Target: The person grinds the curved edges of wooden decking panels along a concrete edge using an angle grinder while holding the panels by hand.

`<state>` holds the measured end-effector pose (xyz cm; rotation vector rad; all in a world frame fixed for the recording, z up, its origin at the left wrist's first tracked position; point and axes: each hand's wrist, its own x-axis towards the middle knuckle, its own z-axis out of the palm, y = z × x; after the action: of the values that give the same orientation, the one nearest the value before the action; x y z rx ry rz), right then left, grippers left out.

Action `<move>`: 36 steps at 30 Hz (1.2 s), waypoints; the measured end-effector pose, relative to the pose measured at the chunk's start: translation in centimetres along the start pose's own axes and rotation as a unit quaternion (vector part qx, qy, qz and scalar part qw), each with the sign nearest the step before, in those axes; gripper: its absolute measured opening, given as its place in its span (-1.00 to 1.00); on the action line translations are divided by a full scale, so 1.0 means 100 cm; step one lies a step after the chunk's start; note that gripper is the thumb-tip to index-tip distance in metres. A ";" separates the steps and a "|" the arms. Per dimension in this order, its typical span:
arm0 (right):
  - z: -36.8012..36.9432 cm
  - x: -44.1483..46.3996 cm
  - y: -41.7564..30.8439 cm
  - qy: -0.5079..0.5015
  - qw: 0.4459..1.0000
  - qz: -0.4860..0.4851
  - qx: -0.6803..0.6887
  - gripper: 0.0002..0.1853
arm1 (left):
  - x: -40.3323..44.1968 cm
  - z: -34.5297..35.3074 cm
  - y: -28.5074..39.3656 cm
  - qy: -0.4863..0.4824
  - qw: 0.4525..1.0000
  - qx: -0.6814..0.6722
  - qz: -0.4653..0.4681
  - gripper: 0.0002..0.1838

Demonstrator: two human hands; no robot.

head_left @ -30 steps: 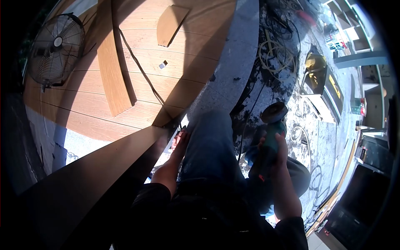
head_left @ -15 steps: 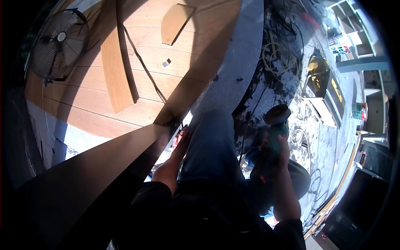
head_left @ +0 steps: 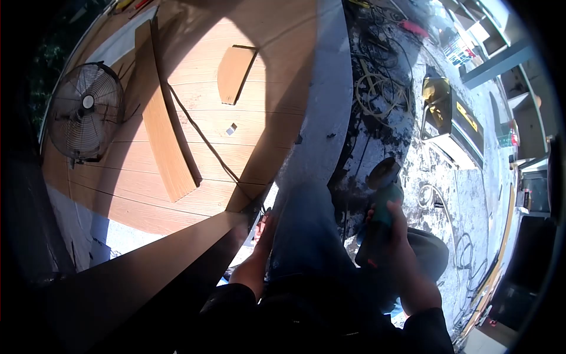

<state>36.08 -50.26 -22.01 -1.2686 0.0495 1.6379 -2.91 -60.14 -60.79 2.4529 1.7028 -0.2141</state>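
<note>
My right hand (head_left: 396,227) is wrapped around the teal body of an angle grinder (head_left: 383,215), whose round disc (head_left: 383,173) points away from me. It is over the stained floor, beside my right knee. My left hand (head_left: 261,227) is low between my left leg and the far end of a long board (head_left: 165,251). Its fingers are curled, but what they hold is hidden by shadow and small in view. The board slants from the lower left up to the edge of the wood-plank floor (head_left: 259,127).
A round fan (head_left: 87,112) stands at the left. On the planks lie a long loose plank (head_left: 162,138), a short cut piece (head_left: 234,74), a small shiny square (head_left: 232,128) and a dark cord. Coiled cables (head_left: 377,97) and an open box (head_left: 457,118) are on the right.
My view has tilted, so the floor and its objects sit lower in the picture. The grinder's disc has turned slightly and shows more face-on. Both hands keep their places.
</note>
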 end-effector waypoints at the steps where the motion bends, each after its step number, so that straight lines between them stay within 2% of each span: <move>1: -0.005 0.006 0.000 0.009 1.000 0.007 -0.008 -0.44 | 0.002 -0.005 -0.001 0.000 0.999 -0.041 -0.009 -0.40; 5: 0.000 0.000 -0.003 0.013 0.999 -0.001 -0.037 -0.47 | 0.000 -0.027 -0.002 -0.036 0.973 -0.218 -0.072 -0.40; 13: 0.008 -0.008 -0.007 0.034 0.999 -0.017 -0.027 -0.44 | -0.009 -0.034 -0.002 -0.044 0.922 -0.353 -0.153 -0.35; 18: 0.016 -0.014 -0.013 0.024 0.999 0.005 -0.028 -0.46 | -0.002 -0.031 0.002 -0.017 0.839 -0.486 -0.245 -0.30; 21: 0.013 -0.013 -0.013 0.005 1.000 0.007 -0.021 -0.50 | -0.002 -0.052 0.008 0.058 0.783 -0.564 -0.256 -0.27; 23: 0.017 -0.014 -0.017 0.001 0.999 0.018 -0.028 -0.52 | 0.012 -0.102 0.007 0.003 0.710 -0.638 -0.299 -0.29; 24: 0.020 -0.016 -0.018 -0.011 1.000 0.014 -0.022 -0.54 | 0.013 -0.091 0.009 0.052 0.641 -0.686 -0.341 -0.41; 25: 0.022 -0.017 -0.021 -0.024 1.000 0.010 -0.016 -0.55 | 0.014 -0.047 -0.004 0.048 0.518 -0.807 -0.279 -0.56; 26: 0.022 -0.014 -0.022 -0.026 0.999 0.019 -0.033 -0.55 | 0.012 -0.022 -0.008 0.123 0.710 -0.663 -0.201 -0.60; 27: 0.020 -0.011 -0.020 -0.027 0.999 0.017 -0.022 -0.55 | 0.008 -0.008 -0.006 0.183 0.856 -0.471 -0.113 -0.62; 29: 0.023 -0.010 -0.021 -0.029 0.999 0.024 -0.026 -0.56 | 0.010 0.000 -0.004 0.122 0.760 -0.606 -0.201 -0.63; 30: 0.026 -0.011 -0.022 -0.019 1.000 0.018 -0.004 -0.56 | 0.008 -0.013 -0.009 0.068 0.736 -0.641 -0.207 -0.61; 31: 0.030 -0.011 -0.022 -0.009 1.000 0.012 0.018 -0.56 | 0.013 -0.051 -0.002 0.056 0.504 -0.809 -0.299 -0.59; 33: 0.036 -0.013 -0.025 -0.018 1.000 0.019 0.009 -0.55 | 0.008 -0.045 -0.001 0.082 0.687 -0.689 -0.217 -0.53; 34: 0.038 -0.013 -0.026 -0.027 0.999 0.020 0.017 -0.55 | 0.005 -0.040 -0.001 0.089 0.805 -0.559 -0.179 -0.55; 35: 0.038 -0.012 -0.026 -0.028 0.999 0.027 0.007 -0.55 | 0.002 -0.035 -0.002 0.108 0.895 -0.407 -0.150 -0.56; 36: 0.038 -0.010 -0.026 -0.030 0.999 0.016 0.015 -0.54 | 0.002 -0.046 -0.002 0.079 0.890 -0.418 -0.166 -0.57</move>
<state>35.20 -47.52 -18.29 -1.2005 0.0575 1.6947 -2.86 -58.95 -56.36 1.5734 1.7501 0.5847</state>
